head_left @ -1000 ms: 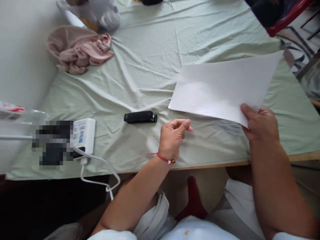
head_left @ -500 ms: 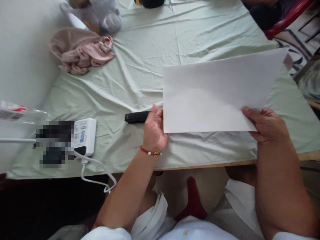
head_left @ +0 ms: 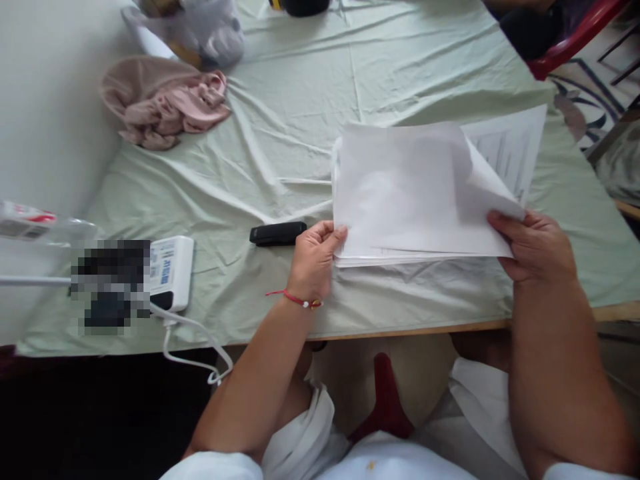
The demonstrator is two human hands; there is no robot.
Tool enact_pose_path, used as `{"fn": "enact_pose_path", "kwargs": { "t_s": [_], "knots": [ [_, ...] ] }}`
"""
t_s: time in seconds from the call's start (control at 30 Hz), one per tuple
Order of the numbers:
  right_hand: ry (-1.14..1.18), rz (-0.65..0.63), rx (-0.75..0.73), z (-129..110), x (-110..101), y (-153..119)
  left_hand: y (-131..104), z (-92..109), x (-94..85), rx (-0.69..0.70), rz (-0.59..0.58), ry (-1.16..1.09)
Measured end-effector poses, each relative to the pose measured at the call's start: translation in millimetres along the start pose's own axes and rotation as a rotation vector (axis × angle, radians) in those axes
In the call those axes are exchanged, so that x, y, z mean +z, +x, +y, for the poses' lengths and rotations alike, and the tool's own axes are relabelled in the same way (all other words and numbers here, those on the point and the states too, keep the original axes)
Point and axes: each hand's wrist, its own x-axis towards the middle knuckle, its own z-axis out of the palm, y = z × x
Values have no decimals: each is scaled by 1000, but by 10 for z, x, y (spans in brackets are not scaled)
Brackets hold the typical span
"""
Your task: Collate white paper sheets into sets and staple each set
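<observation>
Several sheets of white paper (head_left: 400, 187) are held between my two hands above the table. At their lower left corner my left hand (head_left: 315, 257) is closed, thumb on top and fingers underneath. My right hand (head_left: 535, 247) pinches the right edge, where the top sheet bends and its upper corner curls over. Beyond that curl, part of a printed page (head_left: 513, 150) shows with lines of text. Just left of my left hand lies a black stapler-like object (head_left: 277, 233) on the cloth.
A pale green cloth (head_left: 280, 147) covers the table. A pink crumpled cloth (head_left: 170, 107) and a plastic bag (head_left: 215, 33) lie at the back left. At the left sits a white power strip (head_left: 175, 273) with a cable. A red chair (head_left: 575, 47) stands at the far right.
My left thumb has closed onto the sheets' lower left corner. The top sheet has bent and its right side curled over, uncovering a printed page. The stack's left edge has shifted slightly right.
</observation>
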Motion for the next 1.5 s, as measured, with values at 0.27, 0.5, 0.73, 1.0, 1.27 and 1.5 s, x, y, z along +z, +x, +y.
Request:
{"fn": "enact_pose_path", "kwargs": {
  "t_s": [0.27,0.5,0.73,1.0,1.27,1.5],
  "knots": [
    [42,45,-75,28,-26,57,-8,-17,-26,28,-54,82],
    [39,76,-82,50,-4,62,10,-48,-16,7,-8,35],
    [44,32,-70,53,-11,52,35,-67,16,-18,-17,-58],
    [6,1,17,-74,2,-51,50,2,28,-65,19,-79],
    [-37,-41,48,-64,-56,-51,104,26,-27,-66,-15,-76],
    [-120,-226,51,9,-161,-28,116,34,-83,-62,-62,12]
  ]
}}
